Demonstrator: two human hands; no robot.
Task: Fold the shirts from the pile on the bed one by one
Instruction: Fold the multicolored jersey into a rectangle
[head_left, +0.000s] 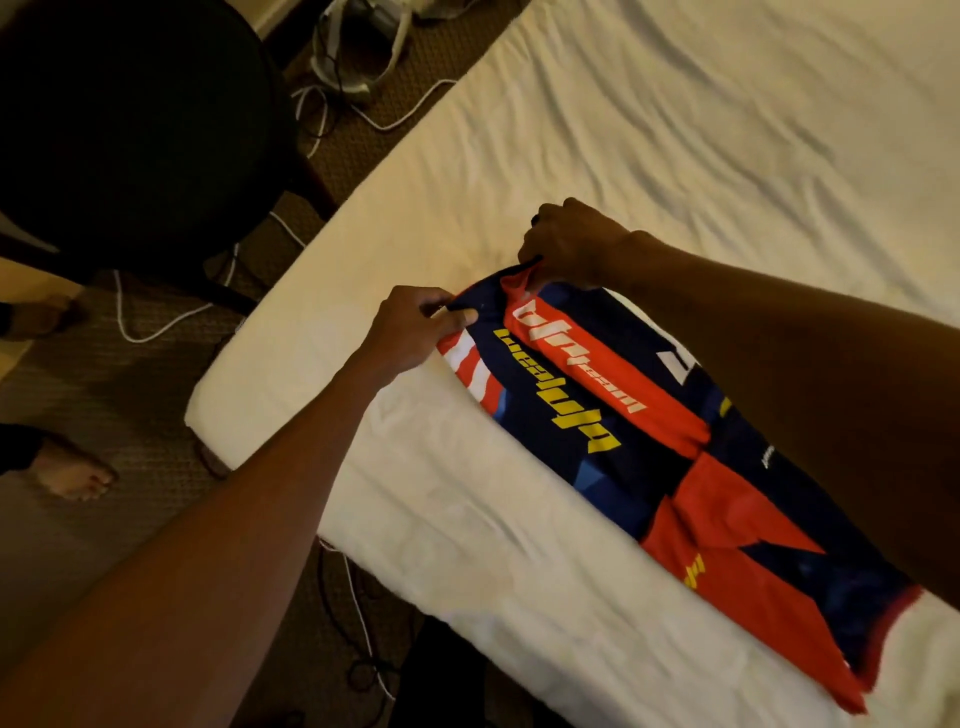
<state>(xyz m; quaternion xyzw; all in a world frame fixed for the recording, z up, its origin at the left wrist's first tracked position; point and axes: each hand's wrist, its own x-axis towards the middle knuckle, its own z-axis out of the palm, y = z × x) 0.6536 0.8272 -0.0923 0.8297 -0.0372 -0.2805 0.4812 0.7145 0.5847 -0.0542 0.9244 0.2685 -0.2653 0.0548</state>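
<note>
The left forearm (208, 545) fills the lower corner closest to the viewer and reaches up to the shirt (623, 441). The shirt is navy and red with yellow and white lettering. It lies flat as a long narrow strip on the white sheet of the bed (675, 130), close to the bed's corner.

At the far end of the shirt, the left hand (410, 338) pinches the near-side corner, and its fingers (457, 317) are closed on the fabric. The right hand (571, 244) grips the same far end at the other corner, where a red edge is lifted a little off the sheet; its fingers (530, 249) are curled round the cloth. The right arm lies across the shirt's far side and hides part of it.

Beyond the left hand, off the bed, a dark chair (130, 130) stands on the brown floor (62, 545). White cables (156, 322) trail on the floor below the chair. A bare foot (72, 473) rests on the floor, well apart from the shirt.
</note>
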